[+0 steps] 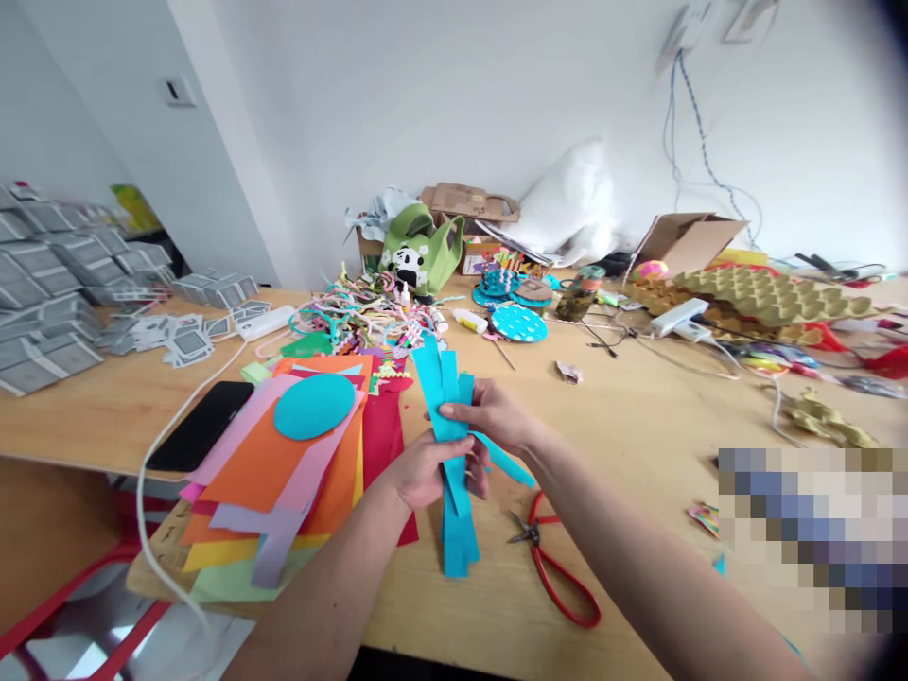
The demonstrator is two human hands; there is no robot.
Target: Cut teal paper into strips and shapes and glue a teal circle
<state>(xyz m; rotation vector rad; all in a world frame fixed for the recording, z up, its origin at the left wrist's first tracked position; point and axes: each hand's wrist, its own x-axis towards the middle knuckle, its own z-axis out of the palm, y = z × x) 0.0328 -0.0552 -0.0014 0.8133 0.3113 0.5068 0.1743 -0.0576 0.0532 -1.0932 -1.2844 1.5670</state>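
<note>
Several bright blue paper strips (448, 463) are held in a loose, slightly fanned bundle above the table. My left hand (427, 470) grips the bundle from the left, its thumb lying across the strips. On the right, my right hand (493, 421) pinches the same strips a little higher, thumb on top. Another blue strip (507, 461) sticks out to the right beneath my right hand. Red-handled pliers or cutters (564, 567) lie on the table just right of the bundle. To the left, a blue paper oval (316, 406) rests on coloured paper sheets (245, 463).
A black phone (202, 426) lies left of the sheets, near a white cable. Behind are tangled craft pieces (369, 312), a green bag (426, 251) and a dotted blue disc (520, 323). Egg trays (773, 295) and a power strip (679, 317) occupy the right.
</note>
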